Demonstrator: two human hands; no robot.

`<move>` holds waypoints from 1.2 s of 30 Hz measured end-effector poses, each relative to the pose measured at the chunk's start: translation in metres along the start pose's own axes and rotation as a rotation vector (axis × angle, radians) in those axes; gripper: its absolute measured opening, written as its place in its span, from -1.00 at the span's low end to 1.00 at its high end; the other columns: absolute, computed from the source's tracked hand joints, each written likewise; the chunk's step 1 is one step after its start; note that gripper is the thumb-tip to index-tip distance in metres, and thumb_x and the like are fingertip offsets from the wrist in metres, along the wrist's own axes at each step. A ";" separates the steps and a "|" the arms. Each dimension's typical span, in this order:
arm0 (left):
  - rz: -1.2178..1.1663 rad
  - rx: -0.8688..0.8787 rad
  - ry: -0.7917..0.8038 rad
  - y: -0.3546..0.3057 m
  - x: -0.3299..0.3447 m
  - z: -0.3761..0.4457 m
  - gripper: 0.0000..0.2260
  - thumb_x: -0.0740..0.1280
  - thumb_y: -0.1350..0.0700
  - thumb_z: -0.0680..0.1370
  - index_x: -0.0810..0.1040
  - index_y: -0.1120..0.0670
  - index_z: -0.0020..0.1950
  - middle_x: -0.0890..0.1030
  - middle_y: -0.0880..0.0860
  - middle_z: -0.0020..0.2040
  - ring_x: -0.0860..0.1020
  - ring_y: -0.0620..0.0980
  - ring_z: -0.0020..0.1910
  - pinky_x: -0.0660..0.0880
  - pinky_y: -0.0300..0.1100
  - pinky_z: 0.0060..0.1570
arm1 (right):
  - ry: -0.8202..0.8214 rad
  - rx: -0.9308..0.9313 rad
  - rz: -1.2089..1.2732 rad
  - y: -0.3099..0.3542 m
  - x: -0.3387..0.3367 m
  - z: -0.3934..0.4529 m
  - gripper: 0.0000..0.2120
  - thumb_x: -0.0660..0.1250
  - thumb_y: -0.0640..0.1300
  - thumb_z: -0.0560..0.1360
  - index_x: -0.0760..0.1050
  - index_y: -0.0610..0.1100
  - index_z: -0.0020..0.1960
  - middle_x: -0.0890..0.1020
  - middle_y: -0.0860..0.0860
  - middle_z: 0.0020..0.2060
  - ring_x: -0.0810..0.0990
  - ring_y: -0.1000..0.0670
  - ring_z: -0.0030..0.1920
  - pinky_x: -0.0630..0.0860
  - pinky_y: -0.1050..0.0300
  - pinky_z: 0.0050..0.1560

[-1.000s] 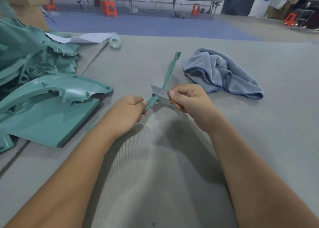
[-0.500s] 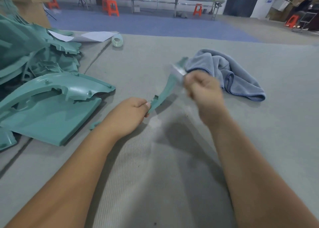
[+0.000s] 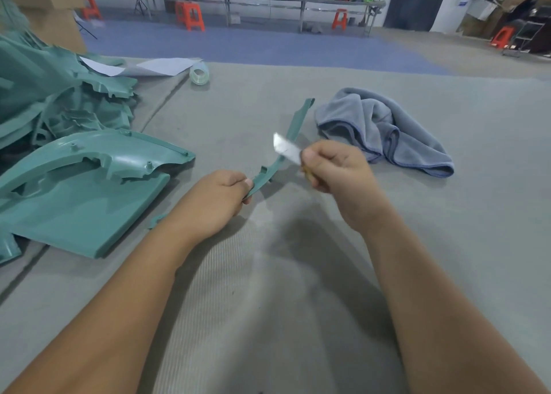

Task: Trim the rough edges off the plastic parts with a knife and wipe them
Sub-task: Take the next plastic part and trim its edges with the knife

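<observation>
The part in work is a narrow teal plastic strip, long & slightly curved, w/ a small notch/tab near its lower end & a stepped tip at the far end. It's held up off the grey felt-covered table, slanting from the left hand up & away toward the towel.

Left hand: fingers curled, thumb & forefinger pinching the strip's near end. Right hand: fingers curled round a knife handle, only a bit of yellowish handle showing under the thumb; thumb pressed on top. The knife blade is bare silver metal w/ an angled tip, a bit motion-blurred, laid across the strip's mid section at its edge; can't tell if it's actually biting in.

Counts: 1 strip in hand; 1 knife; 1 grey-blue towel, crumpled, lying on the table just right of the strip's far tip. On the left, 1 big teal panel lies flat w/ moulded pegs & a cut-out, and behind it a heap of teal parts, too tangled to count. Also 1 roll of clear tape on its side near 2 white paper sheets. 5 orange stools visible on the floor beyond.
</observation>
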State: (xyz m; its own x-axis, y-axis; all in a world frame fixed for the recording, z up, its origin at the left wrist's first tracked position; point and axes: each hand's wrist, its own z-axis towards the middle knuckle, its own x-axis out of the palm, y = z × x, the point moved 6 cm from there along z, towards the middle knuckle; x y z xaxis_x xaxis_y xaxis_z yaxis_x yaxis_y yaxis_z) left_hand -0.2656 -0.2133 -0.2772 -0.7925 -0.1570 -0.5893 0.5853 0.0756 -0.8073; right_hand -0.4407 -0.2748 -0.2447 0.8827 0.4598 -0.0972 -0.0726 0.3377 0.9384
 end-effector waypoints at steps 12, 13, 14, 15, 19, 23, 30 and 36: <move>0.042 0.011 0.075 -0.003 0.001 -0.004 -0.66 0.14 0.02 0.65 0.44 0.06 -0.31 0.34 -0.09 -0.53 0.27 -0.13 -0.54 0.20 -0.15 -0.35 | -0.193 -0.039 0.113 -0.006 -0.016 0.016 -0.78 0.26 -0.18 0.56 0.52 -0.04 -0.26 0.43 0.10 -0.48 0.32 0.14 -0.43 0.23 0.32 -0.39; 0.060 0.012 0.079 -0.003 0.001 -0.004 -0.66 0.15 0.02 0.65 0.43 0.05 -0.32 0.35 -0.09 -0.52 0.27 -0.13 -0.53 0.20 -0.15 -0.35 | -0.253 -0.047 0.152 -0.006 -0.028 0.018 -0.77 0.24 -0.20 0.60 0.50 -0.06 -0.23 0.43 0.11 -0.47 0.32 0.15 -0.42 0.22 0.32 -0.38; 0.071 0.012 0.079 -0.003 0.001 -0.004 -0.65 0.15 0.01 0.64 0.42 0.05 -0.32 0.35 -0.09 -0.51 0.27 -0.13 -0.53 0.20 -0.15 -0.35 | -0.301 -0.049 0.177 -0.007 -0.039 0.018 -0.76 0.21 -0.22 0.62 0.49 -0.08 -0.21 0.43 0.10 -0.46 0.32 0.15 -0.42 0.21 0.32 -0.39; 0.073 0.012 0.078 -0.003 0.001 -0.004 -0.65 0.15 0.01 0.64 0.42 0.05 -0.32 0.34 -0.09 -0.52 0.27 -0.13 -0.54 0.20 -0.15 -0.35 | -0.334 -0.047 0.195 -0.008 -0.049 0.017 -0.75 0.20 -0.22 0.64 0.48 -0.09 -0.20 0.43 0.09 -0.45 0.31 0.14 -0.42 0.22 0.33 -0.39; 0.007 -0.007 0.090 -0.001 0.001 -0.001 -0.66 0.15 0.05 0.65 0.43 0.07 -0.31 0.31 -0.09 -0.55 0.24 -0.14 -0.56 0.16 -0.16 -0.39 | -0.271 -0.035 0.243 -0.009 -0.050 0.012 -0.73 0.25 -0.12 0.56 0.57 -0.01 -0.29 0.45 0.06 -0.45 0.33 0.13 -0.44 0.27 0.35 -0.41; -0.092 -0.019 0.131 0.002 0.000 0.002 -0.67 0.15 0.08 0.65 0.44 0.10 -0.31 0.29 -0.05 -0.50 0.21 -0.05 -0.49 0.12 -0.12 -0.37 | 0.090 0.016 0.148 -0.007 -0.008 0.010 -0.76 0.27 -0.11 0.51 0.59 0.01 -0.31 0.47 0.04 -0.46 0.34 0.12 -0.45 0.26 0.33 -0.41; -0.175 -0.047 0.229 0.004 0.000 0.002 -0.66 0.13 0.05 0.66 0.43 0.08 -0.31 0.26 -0.07 -0.54 0.17 -0.14 -0.58 0.14 -0.42 -0.62 | 0.167 0.061 0.089 -0.012 0.012 0.011 -0.79 0.25 -0.17 0.58 0.51 -0.08 -0.22 0.47 0.02 -0.44 0.32 0.12 -0.44 0.25 0.31 -0.40; -0.222 -0.064 0.258 0.005 0.000 0.002 -0.62 0.14 0.06 0.65 0.45 0.02 -0.36 0.25 -0.05 -0.54 0.14 -0.11 -0.57 0.10 -0.36 -0.63 | 0.096 0.028 0.086 -0.011 0.006 0.020 -0.83 0.26 -0.11 0.53 0.51 -0.10 -0.23 0.46 0.05 -0.47 0.33 0.13 -0.44 0.28 0.35 -0.40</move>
State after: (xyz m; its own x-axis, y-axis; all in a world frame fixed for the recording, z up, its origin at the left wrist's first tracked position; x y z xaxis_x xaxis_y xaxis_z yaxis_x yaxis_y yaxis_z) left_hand -0.2619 -0.2151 -0.2814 -0.9212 0.0770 -0.3815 0.3886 0.1302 -0.9121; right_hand -0.4252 -0.2921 -0.2487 0.8252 0.5630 -0.0463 -0.1317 0.2714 0.9534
